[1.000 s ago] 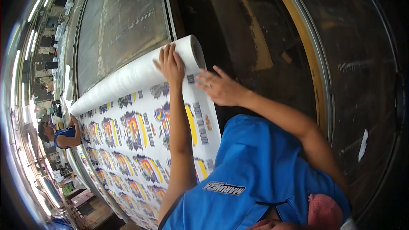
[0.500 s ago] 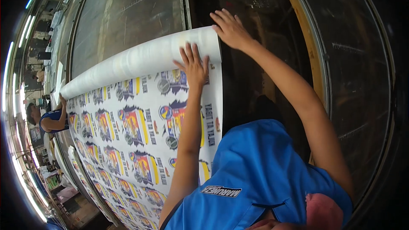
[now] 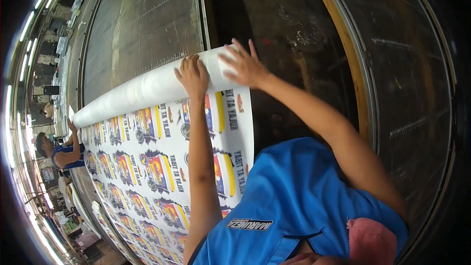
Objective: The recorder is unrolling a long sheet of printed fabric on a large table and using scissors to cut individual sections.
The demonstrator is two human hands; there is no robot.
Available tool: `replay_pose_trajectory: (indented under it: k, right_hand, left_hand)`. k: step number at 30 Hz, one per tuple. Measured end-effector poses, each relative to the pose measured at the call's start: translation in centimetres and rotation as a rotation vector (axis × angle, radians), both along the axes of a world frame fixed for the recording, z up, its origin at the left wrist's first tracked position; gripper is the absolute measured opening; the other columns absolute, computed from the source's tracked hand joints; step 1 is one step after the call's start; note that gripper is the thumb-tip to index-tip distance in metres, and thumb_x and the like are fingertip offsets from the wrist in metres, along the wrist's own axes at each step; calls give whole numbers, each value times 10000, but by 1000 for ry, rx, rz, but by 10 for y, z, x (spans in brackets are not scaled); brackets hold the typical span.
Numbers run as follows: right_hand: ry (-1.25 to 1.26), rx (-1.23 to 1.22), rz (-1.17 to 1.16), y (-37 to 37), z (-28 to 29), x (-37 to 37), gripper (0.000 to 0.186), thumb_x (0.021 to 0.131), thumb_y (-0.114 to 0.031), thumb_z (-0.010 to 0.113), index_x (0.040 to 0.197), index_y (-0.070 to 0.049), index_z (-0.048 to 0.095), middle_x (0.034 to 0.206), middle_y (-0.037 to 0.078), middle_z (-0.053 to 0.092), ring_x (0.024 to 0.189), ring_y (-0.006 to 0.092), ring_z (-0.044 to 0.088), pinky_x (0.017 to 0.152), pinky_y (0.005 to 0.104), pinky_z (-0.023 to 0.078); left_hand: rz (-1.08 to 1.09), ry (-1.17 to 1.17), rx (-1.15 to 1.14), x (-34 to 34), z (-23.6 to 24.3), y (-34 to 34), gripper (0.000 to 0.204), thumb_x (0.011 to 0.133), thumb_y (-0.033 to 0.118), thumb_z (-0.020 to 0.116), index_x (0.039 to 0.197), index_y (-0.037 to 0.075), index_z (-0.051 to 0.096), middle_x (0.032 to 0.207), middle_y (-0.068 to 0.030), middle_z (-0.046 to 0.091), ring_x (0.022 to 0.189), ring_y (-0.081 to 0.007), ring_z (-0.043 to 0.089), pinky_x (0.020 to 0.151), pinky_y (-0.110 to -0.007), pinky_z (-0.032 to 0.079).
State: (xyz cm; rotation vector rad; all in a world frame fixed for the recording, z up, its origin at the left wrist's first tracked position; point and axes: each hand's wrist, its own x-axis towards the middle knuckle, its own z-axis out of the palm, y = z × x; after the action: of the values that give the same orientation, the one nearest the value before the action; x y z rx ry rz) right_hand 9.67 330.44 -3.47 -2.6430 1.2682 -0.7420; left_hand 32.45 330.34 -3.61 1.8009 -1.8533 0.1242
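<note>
- White roll (image 3: 142, 87) curved across the view from twelve o'clock to nine o'clock: a long, smooth cylinder with a soft sheen and faint bands, appearing slimmer toward its far end.
- Printed sheet (image 3: 158, 167) spread from beneath the roll toward seven and eight o'clock, thin and white, with repeated motifs in rows: jagged dark outlines, red and blue patches, round grey badges, yellow bars and dark lettering.
- Left hand (image 3: 194, 76), at about half past ten, rested palm down on the roll, unclenched, its fingers bent lightly over the rounded top.
- Right hand (image 3: 244, 68), at twelve o'clock, was open with fingers fanned over the roll's near end; whether the palm pressed on the surface, I could not tell.
- Grey-brown tabletop (image 3: 147, 24), scratched and dull, lay toward eleven o'clock, past the roll.
- Wooden edge (image 3: 360, 88), yellowish and bowed by the lens, stood at two o'clock.
- Blue shirt (image 3: 294, 186), softly creased, filled five o'clock.
- Another person (image 3: 69, 157), in a dark blue top, was near nine o'clock, reaching to the roll's far end.
</note>
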Motion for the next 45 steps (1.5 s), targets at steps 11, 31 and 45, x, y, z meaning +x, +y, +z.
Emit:
replay_pose_trajectory:
  k: [11,31,45]
  right_hand:
    - [-66,-23,75,-262,7,8,615,938,-323,590,1485,-97,425,1567,173,342,1502,390,231,1110,737,225]
    - [-129,276,-87,-891,19,-61,431,1027,-277,482,1412,-87,529,1451,175,499,1393,365,422,1141,596,314]
    - [37,399,254,-1191,22,-70,709,966,-580,495,1552,-212,344,1616,137,286,1508,404,194,1136,744,117]
  left_hand:
    - [40,-126,67,-59,-19,-233,558,1037,323,464,1547,127,352,1628,-130,280,1523,-373,170,1186,-630,69]
    - [-204,-7,142,-113,14,-743,585,989,316,546,1528,136,409,1602,-123,342,1510,-359,234,1206,-590,36]
    - [-96,283,63,-89,89,-1198,267,951,146,596,1213,108,631,1260,-87,629,1267,-288,533,1187,-543,202]
